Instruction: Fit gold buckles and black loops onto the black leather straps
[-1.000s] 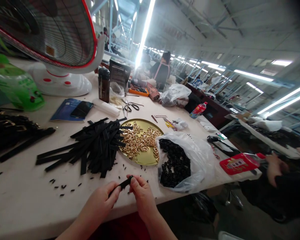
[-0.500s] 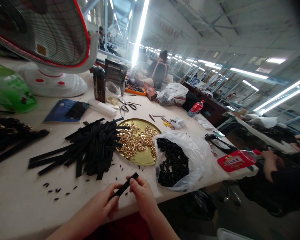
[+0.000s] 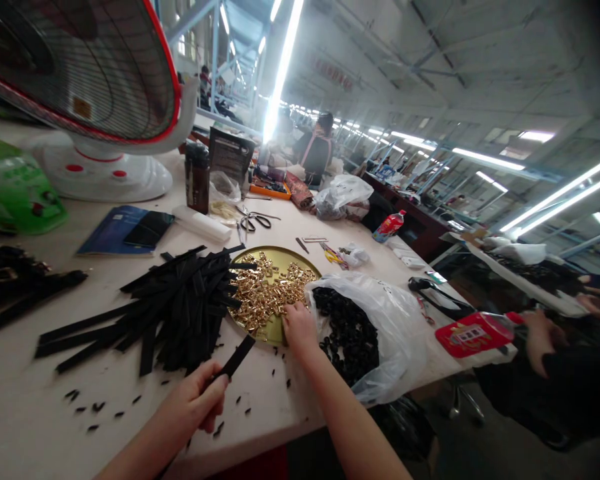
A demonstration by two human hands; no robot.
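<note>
My left hand [image 3: 201,398] is closed around a black strap [image 3: 240,355], whose free end points up and to the right above the table. My right hand [image 3: 300,328] reaches over the near rim of a round gold tray [image 3: 276,335]. Its fingers are bent together at the edge of a pile of small gold metal buckles [image 3: 260,293]; whatever lies between the fingertips is hidden. Left of the tray, a heap of black straps [image 3: 180,307] overlaps its rim. To the right stands an open clear plastic bag [image 3: 400,320] with small black pieces [image 3: 347,340] inside.
A fan [image 3: 100,100] stands at the back left, with a blue booklet [image 3: 110,230] in front. Scissors [image 3: 257,219] and yellow-handled snips [image 3: 334,255] lie behind the tray. Black scraps [image 3: 99,407] dot the table. A co-worker's hand [image 3: 540,330] is near a red bottle [image 3: 473,335] at right.
My right hand has let go of the strap and moved up to the buckles on the tray. The left hand keeps the strap and has shifted left and slightly down.
</note>
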